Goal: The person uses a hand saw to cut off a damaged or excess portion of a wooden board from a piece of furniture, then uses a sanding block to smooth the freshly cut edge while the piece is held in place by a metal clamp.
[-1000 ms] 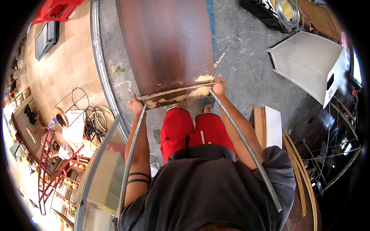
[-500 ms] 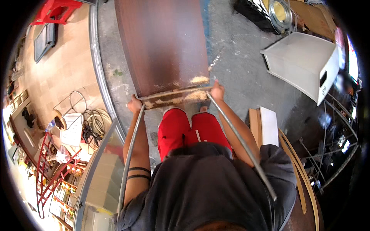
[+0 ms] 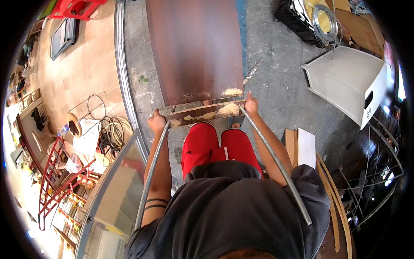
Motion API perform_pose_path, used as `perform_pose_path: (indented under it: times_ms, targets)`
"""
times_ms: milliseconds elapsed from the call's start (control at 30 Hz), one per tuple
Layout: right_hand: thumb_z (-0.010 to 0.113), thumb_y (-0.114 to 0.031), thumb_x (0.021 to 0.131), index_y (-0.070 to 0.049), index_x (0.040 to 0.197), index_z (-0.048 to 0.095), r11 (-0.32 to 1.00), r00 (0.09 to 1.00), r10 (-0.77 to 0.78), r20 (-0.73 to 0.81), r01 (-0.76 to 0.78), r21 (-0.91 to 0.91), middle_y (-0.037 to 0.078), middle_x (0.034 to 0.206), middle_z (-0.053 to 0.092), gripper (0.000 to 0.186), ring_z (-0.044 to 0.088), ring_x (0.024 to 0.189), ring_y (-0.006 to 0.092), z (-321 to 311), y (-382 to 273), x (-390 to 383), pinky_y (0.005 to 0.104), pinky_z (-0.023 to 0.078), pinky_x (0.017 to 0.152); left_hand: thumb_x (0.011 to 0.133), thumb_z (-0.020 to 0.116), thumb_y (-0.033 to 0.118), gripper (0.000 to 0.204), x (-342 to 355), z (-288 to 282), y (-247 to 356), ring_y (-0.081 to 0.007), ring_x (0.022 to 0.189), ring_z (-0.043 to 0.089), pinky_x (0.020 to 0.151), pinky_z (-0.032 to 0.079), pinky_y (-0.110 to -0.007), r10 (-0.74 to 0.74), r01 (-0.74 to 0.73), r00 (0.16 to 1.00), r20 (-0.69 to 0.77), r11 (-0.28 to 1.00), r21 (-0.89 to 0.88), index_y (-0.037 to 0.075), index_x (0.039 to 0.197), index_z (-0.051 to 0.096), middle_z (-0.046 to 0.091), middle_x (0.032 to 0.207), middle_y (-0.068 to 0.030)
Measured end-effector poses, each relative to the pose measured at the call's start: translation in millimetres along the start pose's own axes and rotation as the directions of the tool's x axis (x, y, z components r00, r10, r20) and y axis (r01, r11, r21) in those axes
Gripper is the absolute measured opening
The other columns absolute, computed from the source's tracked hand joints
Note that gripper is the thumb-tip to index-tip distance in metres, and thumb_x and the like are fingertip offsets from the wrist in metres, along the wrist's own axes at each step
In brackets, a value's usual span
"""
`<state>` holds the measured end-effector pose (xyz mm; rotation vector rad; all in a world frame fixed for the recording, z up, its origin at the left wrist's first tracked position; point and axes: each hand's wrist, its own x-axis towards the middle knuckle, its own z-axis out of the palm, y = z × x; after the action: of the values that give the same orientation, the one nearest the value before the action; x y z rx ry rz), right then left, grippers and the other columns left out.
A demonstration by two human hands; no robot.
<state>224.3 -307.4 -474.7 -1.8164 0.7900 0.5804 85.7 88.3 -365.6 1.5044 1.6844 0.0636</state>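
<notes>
so, item one: narrow brown board (image 3: 207, 113), is lying crosswise between the two hands, in front of the red shorts (image 3: 199, 146); pale crumbs are covering parts of its face.

item two: left hand (image 3: 157, 122), is holding the board's left end, fingers closing on it, their tips mostly hidden.

item three: right hand (image 3: 251, 106), is gripping the right end, fingers likewise closing on the board, thumb pointing up.

item four: pair of metal rods, the left rod (image 3: 152, 172) and the right rod (image 3: 276, 166), are running back from near the board's ends along the forearms; whether they are joining it, one cannot tell.

item five: wide brown panel (image 3: 198, 47), is lying just beyond the board, a gap showing between them; a pale heap (image 3: 233, 92) is resting at its near right corner.

item six, surroundings: a white slotted piece (image 3: 345, 77) is standing at right, a wire coil (image 3: 325, 23) is sitting beyond it, and cables (image 3: 114, 136) are looping at left.
</notes>
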Motion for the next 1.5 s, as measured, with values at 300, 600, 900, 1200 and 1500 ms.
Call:
perform_pose_path:
  times_ms: [300, 600, 900, 1200, 1500]
  targets:
    - [0.054, -0.039, 0.102, 0.004, 0.059, 0.06, 1.0, 1.0, -0.011, -0.024, 0.01, -0.021, 0.015, 0.057, 0.059, 0.061, 0.054, 0.054, 0.0256, -4, -2, -3, 0.0468, 0.044, 0.061, 0.089, 0.062, 0.03, 0.048, 29, 9, -36, -0.0263, 0.06, 0.049, 0.067, 0.043, -0.049, 0.056, -0.046, 0.997, -0.045, 0.979, 0.198, -0.013, 0.066, 0.058, 0.057, 0.06, -0.023]
    - [0.052, -0.047, 0.099, 0.007, 0.065, 0.065, 0.97, 0.982, -0.083, -0.169, 0.04, -0.241, 0.026, 0.063, 0.063, 0.065, 0.066, 0.067, 0.0423, -1, 1, 11, 0.0497, 0.049, 0.07, 0.09, 0.063, 0.03, 0.049, 32, 28, -28, -0.0218, 0.058, 0.044, 0.063, 0.041, -0.047, 0.113, -0.105, 0.994, -0.002, 0.924, 0.368, -0.012, 0.065, 0.057, 0.053, 0.057, -0.0133]
    - [0.046, -0.048, 0.099, 0.009, 0.07, 0.067, 0.923, 0.976, -0.116, -0.183, 0.038, -0.382, 0.033, 0.075, 0.065, 0.067, 0.066, 0.082, 0.0507, 9, -31, -5, 0.0538, 0.049, 0.08, 0.089, 0.063, 0.029, 0.047, 65, 38, -52, -0.0276, 0.065, 0.056, 0.071, 0.046, -0.048, 0.072, -0.056, 0.996, -0.054, 0.966, 0.254, -0.015, 0.073, 0.064, 0.062, 0.066, -0.0226]
    - [0.051, -0.049, 0.098, 0.01, 0.069, 0.067, 0.938, 0.983, -0.099, -0.156, 0.039, -0.345, 0.032, 0.077, 0.067, 0.067, 0.068, 0.079, 0.0453, 4, -12, -1, 0.0509, 0.05, 0.08, 0.088, 0.062, 0.028, 0.045, 56, 25, -64, -0.028, 0.069, 0.061, 0.074, 0.047, -0.049, 0.078, -0.085, 0.996, 0.05, 0.984, 0.156, -0.016, 0.078, 0.066, 0.067, 0.071, -0.0287]
    - [0.06, -0.044, 0.098, 0.008, 0.06, 0.061, 0.954, 0.952, -0.228, -0.205, 0.176, -0.242, 0.027, 0.056, 0.056, 0.064, 0.06, 0.055, 0.0324, -21, -28, -30, 0.0504, 0.047, 0.062, 0.088, 0.063, 0.022, 0.038, 19, 13, -31, -0.02, 0.062, 0.05, 0.063, 0.043, -0.045, -0.018, 0.021, 0.997, 0.072, 0.999, -0.038, -0.005, 0.062, 0.06, 0.056, 0.06, -0.012]
